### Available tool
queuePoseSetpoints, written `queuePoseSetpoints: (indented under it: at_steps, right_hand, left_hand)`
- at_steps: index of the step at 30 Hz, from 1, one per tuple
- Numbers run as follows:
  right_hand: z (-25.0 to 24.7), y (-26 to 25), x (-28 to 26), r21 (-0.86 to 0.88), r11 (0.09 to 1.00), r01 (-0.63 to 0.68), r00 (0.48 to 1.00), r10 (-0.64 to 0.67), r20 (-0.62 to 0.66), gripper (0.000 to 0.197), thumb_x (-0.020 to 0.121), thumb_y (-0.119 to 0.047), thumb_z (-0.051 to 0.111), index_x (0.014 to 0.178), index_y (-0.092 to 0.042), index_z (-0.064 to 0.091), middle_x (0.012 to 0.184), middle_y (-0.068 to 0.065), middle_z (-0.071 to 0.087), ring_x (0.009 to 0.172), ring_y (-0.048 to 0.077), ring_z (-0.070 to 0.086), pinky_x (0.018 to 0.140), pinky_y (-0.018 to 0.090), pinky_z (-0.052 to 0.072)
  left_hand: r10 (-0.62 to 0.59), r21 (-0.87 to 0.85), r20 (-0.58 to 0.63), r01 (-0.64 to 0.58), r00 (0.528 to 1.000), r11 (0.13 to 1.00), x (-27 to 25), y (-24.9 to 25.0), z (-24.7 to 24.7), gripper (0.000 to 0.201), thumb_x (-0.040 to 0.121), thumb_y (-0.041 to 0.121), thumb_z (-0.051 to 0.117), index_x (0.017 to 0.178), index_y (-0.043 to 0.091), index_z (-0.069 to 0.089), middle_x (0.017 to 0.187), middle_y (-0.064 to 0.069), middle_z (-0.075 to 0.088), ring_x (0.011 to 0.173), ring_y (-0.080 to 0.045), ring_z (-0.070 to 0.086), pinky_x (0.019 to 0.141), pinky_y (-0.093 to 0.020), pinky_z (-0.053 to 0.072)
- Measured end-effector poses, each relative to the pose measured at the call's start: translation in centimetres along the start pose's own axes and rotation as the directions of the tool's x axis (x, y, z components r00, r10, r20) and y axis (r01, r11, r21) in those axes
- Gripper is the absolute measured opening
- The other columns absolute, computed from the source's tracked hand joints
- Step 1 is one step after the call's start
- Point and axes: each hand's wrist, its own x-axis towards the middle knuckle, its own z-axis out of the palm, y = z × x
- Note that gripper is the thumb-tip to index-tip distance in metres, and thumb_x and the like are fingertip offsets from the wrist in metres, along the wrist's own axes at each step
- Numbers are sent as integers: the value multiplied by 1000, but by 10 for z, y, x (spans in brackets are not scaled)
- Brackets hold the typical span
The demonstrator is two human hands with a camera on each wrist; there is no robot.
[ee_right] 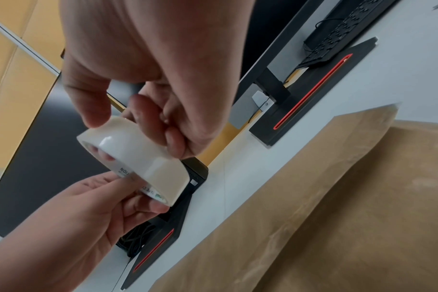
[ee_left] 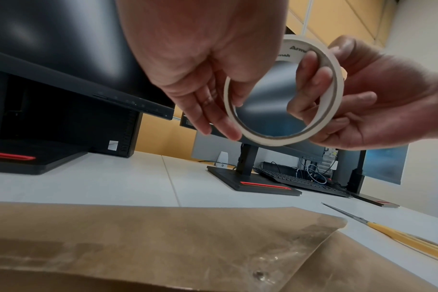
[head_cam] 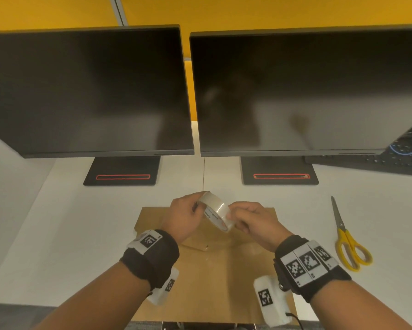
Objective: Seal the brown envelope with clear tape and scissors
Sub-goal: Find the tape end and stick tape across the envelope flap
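A roll of clear tape (head_cam: 215, 208) (ee_left: 268, 141) (ee_right: 143, 154) is held in the air between both hands, just above the far end of the brown envelope (head_cam: 212, 277) (ee_left: 163, 237) (ee_right: 338, 197), which lies flat on the desk. My left hand (head_cam: 195, 208) (ee_left: 228, 110) grips the roll's left rim. My right hand (head_cam: 233, 219) (ee_right: 128, 122) holds the other side, thumb on the outer surface and fingers reaching into the core. Yellow-handled scissors (head_cam: 345, 239) (ee_left: 393, 232) lie closed on the desk to the right of the envelope, untouched.
Two dark monitors (head_cam: 88, 91) (head_cam: 307, 91) stand at the back on black bases (head_cam: 123, 172) (head_cam: 280, 172). A black keyboard (head_cam: 402, 160) sits at the far right. The white desk (head_cam: 57, 234) spreads left of the envelope.
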Motion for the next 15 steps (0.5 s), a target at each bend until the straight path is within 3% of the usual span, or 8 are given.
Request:
queuePoseSetpoints:
  at_steps: [4,8,11,13,15]
  right_hand:
    - [-2,-1,-3,-42,999,-21,999,22,37,27,91,3,46,104,-2,69,41,-16,51,47,4,30,54,20,26]
    - [-3,5,-1,-18,999,-27,1000,27,-13,34,85,8,43,92,-9,72,49,-17,56,50,5,34,55,20,29]
    - [-8,8,5,7,999,-36,995,36,-98,27,69,-10,52,82,-15,76,68,-4,62,67,13,48,65,21,40]
    - [-12,6,7,33,999,-30,991,34,-126,25,65,-14,54,75,-17,77,76,0,63,77,17,50,70,20,42]
    - [-17,3,9,21,1000,12,992,-9,-129,24,72,-13,55,77,-17,77,84,-3,66,83,16,53,72,18,43]
  left_hand:
    - [-2,-23,-12,2,1000,1000,1,-2,1,33,95,14,50,123,26,63,106,-1,71,93,-18,68,91,-39,54]
    - [14,-58,3,-14,1000,998,1,-2,-2,36,94,17,52,126,31,59,118,1,66,97,-19,66,93,-39,53]
    - [84,-57,82,-80,993,995,1,2,-8,36,90,19,59,119,38,54,118,8,55,99,-13,60,93,-34,52]
    - [137,-44,146,-132,980,990,-2,3,-12,38,82,32,67,115,37,50,116,13,47,103,-4,55,92,-24,50]
    - [193,8,203,-198,960,980,-4,2,-15,45,76,49,66,116,35,49,121,18,41,102,5,49,86,-10,42]
